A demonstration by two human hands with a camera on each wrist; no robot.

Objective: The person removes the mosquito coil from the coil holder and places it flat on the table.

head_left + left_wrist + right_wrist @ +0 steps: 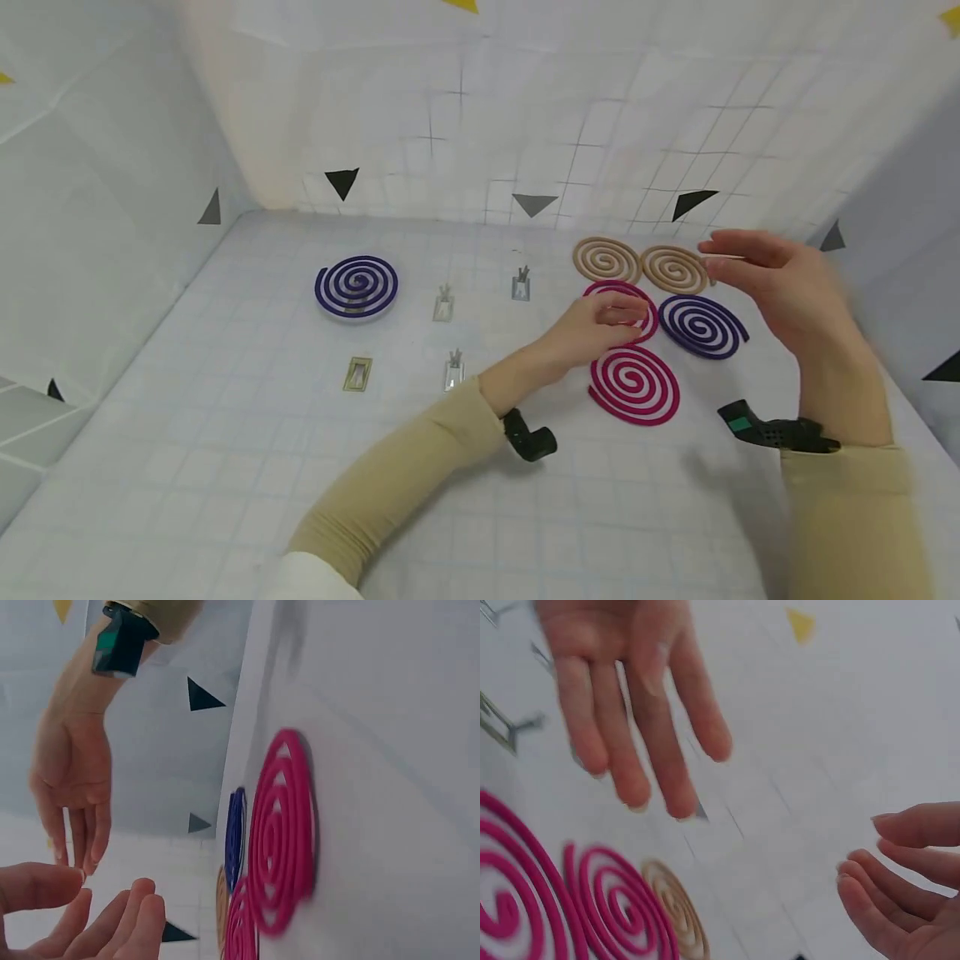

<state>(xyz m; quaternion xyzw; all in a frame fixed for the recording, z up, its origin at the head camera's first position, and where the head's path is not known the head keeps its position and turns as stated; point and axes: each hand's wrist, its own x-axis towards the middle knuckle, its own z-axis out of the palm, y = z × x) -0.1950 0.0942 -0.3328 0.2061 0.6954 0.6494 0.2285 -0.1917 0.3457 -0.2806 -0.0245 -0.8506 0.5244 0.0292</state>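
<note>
My left hand (588,333) hovers with relaxed fingers over the upper pink mosquito coil (612,285), hiding part of it in the head view. Just below that one lies a second pink coil (633,382). The right hand (780,287) is raised at the right, fingers loosely bent and nothing between them. It overlaps the edge of a tan coil (676,268) in the head view. A dark purple coil (699,326) lies below that tan coil. In the left wrist view, both hands are up off the table beside the coils, holding nothing.
Another tan coil (607,259) lies at the back. On the left, a purple coil (358,283) sits over a small metal piece. Several small metal stands (443,305) are spread mid-table, with a flat gold-coloured one (357,374) further left. White walls enclose the table.
</note>
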